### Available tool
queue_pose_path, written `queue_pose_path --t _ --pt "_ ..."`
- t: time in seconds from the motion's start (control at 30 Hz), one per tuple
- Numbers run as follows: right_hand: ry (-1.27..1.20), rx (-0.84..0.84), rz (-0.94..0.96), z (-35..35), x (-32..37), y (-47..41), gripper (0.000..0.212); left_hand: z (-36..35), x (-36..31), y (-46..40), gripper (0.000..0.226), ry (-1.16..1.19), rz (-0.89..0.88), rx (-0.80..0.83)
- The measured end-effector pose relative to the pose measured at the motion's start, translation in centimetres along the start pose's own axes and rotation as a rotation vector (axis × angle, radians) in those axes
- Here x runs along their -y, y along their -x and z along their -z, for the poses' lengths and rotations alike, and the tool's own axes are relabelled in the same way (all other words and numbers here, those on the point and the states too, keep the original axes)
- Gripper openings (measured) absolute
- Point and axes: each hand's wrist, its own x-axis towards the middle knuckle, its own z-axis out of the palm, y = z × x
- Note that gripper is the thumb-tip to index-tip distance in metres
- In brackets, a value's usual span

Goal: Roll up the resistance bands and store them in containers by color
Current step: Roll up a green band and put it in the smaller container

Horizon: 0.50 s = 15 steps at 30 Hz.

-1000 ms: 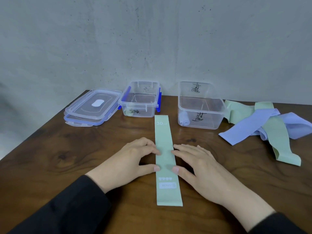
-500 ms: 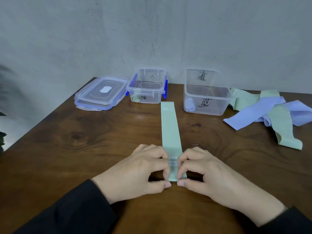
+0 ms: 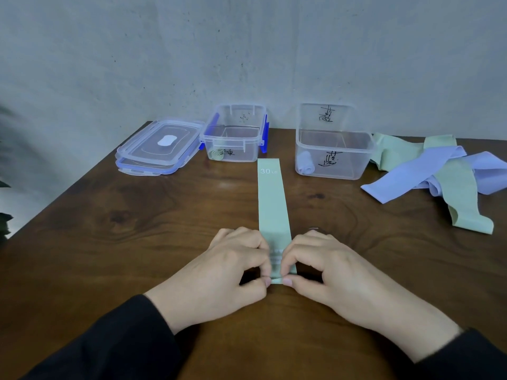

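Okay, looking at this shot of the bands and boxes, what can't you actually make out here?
Head view only:
- Near end of the green band: covered by the left hand and right hand.
- Handwritten marks on the right container: too small to read.
- Pile of loose bands: overlapping, count unclear.
- Dark object at left edge: cut off, blurred.

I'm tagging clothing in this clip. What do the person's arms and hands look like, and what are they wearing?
Both arms wear long black sleeves ending at the wrists. The left hand and right hand are bare: no gloves, rings or watch visible. Nails are short and unpainted.
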Motion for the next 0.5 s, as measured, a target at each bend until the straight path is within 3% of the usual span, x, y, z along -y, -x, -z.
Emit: queue_pose_path --t 0.27,0.5 --pt "0.074 -0.024 0.045 -0.54 -0.57 -0.23 0.007 -0.03 0.22 -0.4 0.01 0.015 -0.003 -0.039" --pt "0.182 -0.056 0.107 -0.43 -0.52 -0.04 0.019 0.21 0.58 -0.06 0.006 -0.172 -0.136 -0.083"
